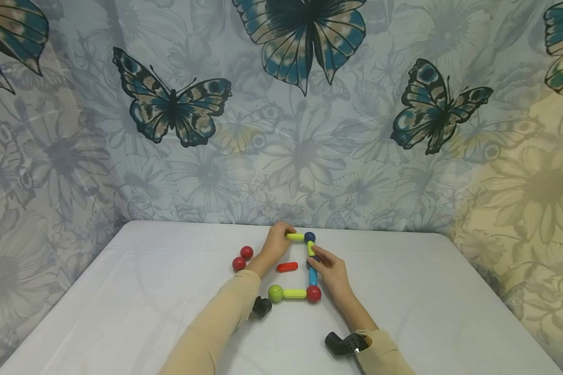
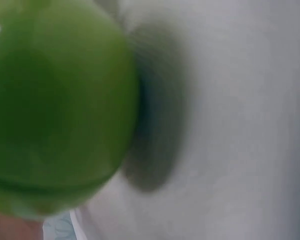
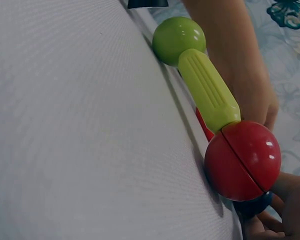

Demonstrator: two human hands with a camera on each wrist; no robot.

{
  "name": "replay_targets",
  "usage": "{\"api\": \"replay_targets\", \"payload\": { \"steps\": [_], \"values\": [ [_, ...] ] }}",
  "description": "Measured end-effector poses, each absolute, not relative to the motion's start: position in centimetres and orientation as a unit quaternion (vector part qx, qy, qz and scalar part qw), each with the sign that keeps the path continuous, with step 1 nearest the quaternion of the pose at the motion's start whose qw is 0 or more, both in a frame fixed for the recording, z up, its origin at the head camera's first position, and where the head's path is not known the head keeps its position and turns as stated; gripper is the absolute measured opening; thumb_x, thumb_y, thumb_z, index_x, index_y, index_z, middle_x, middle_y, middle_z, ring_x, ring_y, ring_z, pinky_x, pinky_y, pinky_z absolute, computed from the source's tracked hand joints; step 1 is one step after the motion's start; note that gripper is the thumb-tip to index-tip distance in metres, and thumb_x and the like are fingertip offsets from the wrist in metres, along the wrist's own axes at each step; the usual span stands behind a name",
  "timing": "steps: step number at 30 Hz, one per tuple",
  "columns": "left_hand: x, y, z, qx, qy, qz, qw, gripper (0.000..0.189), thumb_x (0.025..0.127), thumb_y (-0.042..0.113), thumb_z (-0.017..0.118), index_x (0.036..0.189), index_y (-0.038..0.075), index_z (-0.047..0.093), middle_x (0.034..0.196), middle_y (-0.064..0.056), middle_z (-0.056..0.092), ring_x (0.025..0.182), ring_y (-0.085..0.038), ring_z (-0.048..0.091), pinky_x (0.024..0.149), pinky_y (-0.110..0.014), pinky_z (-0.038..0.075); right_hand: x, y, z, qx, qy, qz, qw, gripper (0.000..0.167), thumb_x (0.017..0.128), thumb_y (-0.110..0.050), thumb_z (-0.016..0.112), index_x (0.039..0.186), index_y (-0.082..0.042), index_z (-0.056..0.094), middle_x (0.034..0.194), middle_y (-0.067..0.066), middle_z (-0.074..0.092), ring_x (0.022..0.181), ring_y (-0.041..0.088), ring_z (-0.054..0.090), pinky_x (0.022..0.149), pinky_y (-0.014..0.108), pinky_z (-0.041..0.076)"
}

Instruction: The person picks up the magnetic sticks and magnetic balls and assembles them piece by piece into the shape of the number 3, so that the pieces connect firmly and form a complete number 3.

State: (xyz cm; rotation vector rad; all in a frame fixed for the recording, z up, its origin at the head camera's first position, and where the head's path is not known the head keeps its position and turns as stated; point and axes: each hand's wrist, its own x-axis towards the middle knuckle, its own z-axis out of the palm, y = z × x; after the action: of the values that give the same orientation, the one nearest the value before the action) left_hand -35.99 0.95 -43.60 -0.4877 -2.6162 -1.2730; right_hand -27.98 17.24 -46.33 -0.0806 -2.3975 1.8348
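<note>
A chain of balls and rods, likely a magnetic building toy, lies in a squared C shape on the table. My left hand point(image 1: 275, 244) pinches the free end of the far yellow-green rod point(image 1: 296, 236), whose other end meets a dark blue ball point(image 1: 310, 237). On the right side, my right hand point(image 1: 334, 272) grips the middle dark blue ball point(image 3: 254, 205) with fingers and thumb. From there a blue rod point(image 1: 313, 277) leads to a red ball point(image 1: 313, 294). The near yellow-green rod point(image 3: 207, 87) joins that to a green ball point(image 1: 275, 293), which looms large in the left wrist view.
Inside the shape lies a loose red rod point(image 1: 287, 267). Two red balls point(image 1: 242, 258) rest left of the left forearm. Black wrist cameras point(image 1: 344, 344) sit low at both wrists, the left one close to the green ball. A butterfly-print cloth point(image 1: 300, 172) hangs behind the white table point(image 1: 169, 291).
</note>
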Motion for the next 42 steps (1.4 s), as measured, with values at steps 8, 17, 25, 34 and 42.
{"api": "replay_targets", "payload": {
  "steps": [8,17,25,34,42],
  "values": [
    [-35.92,1.08,-43.59,-0.165,-0.879,-0.436,0.098,0.024,0.083,-0.014,0.061,0.103,-0.002,0.069,0.106,-0.016,0.067,0.106,-0.029,0.062,0.093,-0.035,0.053,-27.99,17.17,-46.22,-0.020,-0.785,0.616,0.059,0.050,0.091,-0.023,0.070,0.136,-0.007,0.056,0.145,0.012,0.052,0.139,0.029,0.044,0.111,0.037,0.040],
    [-35.98,0.99,-43.76,-0.170,-0.878,-0.437,0.098,0.026,0.082,-0.016,0.060,0.102,-0.002,0.069,0.107,-0.016,0.067,0.106,-0.029,0.063,0.093,-0.036,0.053,-27.86,17.20,-46.10,0.010,-0.813,0.578,0.063,0.041,0.094,-0.021,0.066,0.133,-0.010,0.060,0.148,0.012,0.050,0.141,0.031,0.041,0.114,0.040,0.036],
    [-36.06,0.98,-43.83,-0.170,-0.878,-0.436,0.100,0.027,0.083,-0.015,0.059,0.105,-0.003,0.068,0.109,-0.017,0.067,0.108,-0.030,0.062,0.095,-0.037,0.053,-27.79,17.21,-46.10,0.015,-0.816,0.574,0.062,0.040,0.094,-0.019,0.065,0.132,-0.009,0.061,0.149,0.014,0.048,0.141,0.032,0.041,0.114,0.040,0.037],
    [-36.00,1.00,-43.63,-0.168,-0.872,-0.447,0.102,0.028,0.086,-0.013,0.058,0.109,0.000,0.068,0.115,-0.015,0.066,0.112,-0.029,0.061,0.099,-0.038,0.051,-27.41,17.03,-45.45,0.017,-0.811,0.582,0.059,0.040,0.094,-0.020,0.065,0.132,-0.008,0.061,0.149,0.013,0.048,0.142,0.031,0.040,0.115,0.039,0.036],
    [-36.10,0.89,-43.82,-0.170,-0.871,-0.450,0.102,0.029,0.084,-0.015,0.058,0.107,-0.001,0.068,0.111,-0.015,0.066,0.110,-0.029,0.062,0.096,-0.037,0.052,-27.84,17.19,-46.08,0.012,-0.808,0.586,0.059,0.040,0.094,-0.022,0.066,0.131,-0.009,0.061,0.150,0.012,0.048,0.142,0.030,0.040,0.113,0.038,0.037]
  ]
}}
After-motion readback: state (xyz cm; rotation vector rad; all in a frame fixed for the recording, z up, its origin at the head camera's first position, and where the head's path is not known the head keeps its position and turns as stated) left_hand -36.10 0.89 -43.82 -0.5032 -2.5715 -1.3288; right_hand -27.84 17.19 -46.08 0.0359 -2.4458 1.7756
